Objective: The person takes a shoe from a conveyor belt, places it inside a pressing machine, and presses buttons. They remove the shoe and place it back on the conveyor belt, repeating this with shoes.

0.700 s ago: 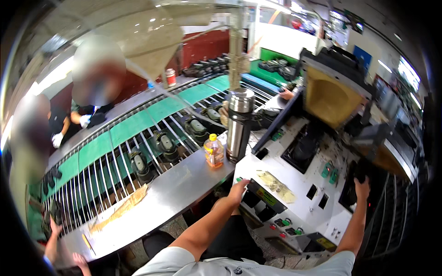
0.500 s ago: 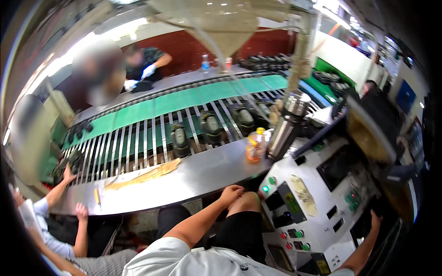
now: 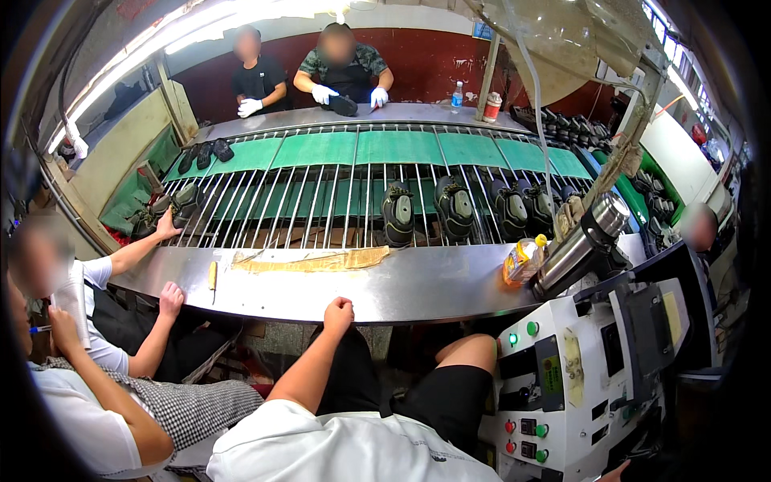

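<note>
My left hand [image 3: 339, 313] is raised at the front edge of the steel table [image 3: 450, 281], its fingers curled in and nothing visible in them. Of my right hand [image 3: 617, 472] only a sliver shows at the lower right edge, below the white control cabinet [image 3: 578, 377]; its fingers are hidden. On the metal-bar conveyor [image 3: 321, 201] beyond the table stand several dark shoes [image 3: 398, 215]. A strip of brown tape [image 3: 313, 260] lies along the tabletop, and a wooden-handled tool [image 3: 213, 275] rests to its left.
An orange-labelled bottle [image 3: 522, 263] and a steel thermos [image 3: 582, 245] stand at the table's right. At left, a co-worker's hand [image 3: 167, 226] touches shoes on the conveyor. Across it, two people wear white gloves, one holding a dark shoe [image 3: 344, 105]. A green belt [image 3: 393, 148] runs between.
The view has swung left. My left hand has moved from by my knee to the table's edge. My right hand, earlier beside the cabinet, is now mostly out of the picture.
</note>
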### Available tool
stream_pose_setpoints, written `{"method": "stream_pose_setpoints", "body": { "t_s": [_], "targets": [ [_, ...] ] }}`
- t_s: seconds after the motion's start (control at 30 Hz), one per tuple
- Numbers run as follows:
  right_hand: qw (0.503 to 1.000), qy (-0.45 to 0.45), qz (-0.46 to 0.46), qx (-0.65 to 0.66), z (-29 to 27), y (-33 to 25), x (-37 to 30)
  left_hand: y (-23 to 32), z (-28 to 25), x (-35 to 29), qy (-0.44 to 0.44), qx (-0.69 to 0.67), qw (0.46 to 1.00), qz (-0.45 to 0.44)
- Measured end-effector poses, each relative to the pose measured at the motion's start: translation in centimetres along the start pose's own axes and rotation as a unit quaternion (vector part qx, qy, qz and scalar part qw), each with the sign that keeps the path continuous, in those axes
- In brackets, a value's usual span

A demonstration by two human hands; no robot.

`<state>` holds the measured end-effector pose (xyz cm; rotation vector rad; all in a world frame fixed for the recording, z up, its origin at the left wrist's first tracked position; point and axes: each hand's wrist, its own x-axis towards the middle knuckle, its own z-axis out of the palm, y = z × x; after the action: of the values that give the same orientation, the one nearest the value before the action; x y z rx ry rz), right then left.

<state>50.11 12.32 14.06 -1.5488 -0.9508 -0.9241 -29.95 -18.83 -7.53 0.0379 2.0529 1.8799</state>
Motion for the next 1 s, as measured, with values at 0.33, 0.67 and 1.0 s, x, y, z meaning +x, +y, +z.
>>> {"method": "stream_pose_setpoints", "body": {
  "t_s": [0.33,0.67,1.0],
  "targets": [
    [0.895,-0.205,0.196,0.343,-0.4,8.3,-3.9,9.9,15.7,-15.1,-0.504,-0.046,0.861,0.039],
    [0.277,-0.816,-0.139,0.487,-12.2,-35.9,-3.9,17.8,9.0,-15.2,-0.580,-0.401,0.678,-0.208],
    [0.516,-0.812,-0.166,0.218,-4.5,-39.5,-24.5,7.1,-7.4,-3.2,-0.074,-0.455,0.876,-0.143]
  ]
}}
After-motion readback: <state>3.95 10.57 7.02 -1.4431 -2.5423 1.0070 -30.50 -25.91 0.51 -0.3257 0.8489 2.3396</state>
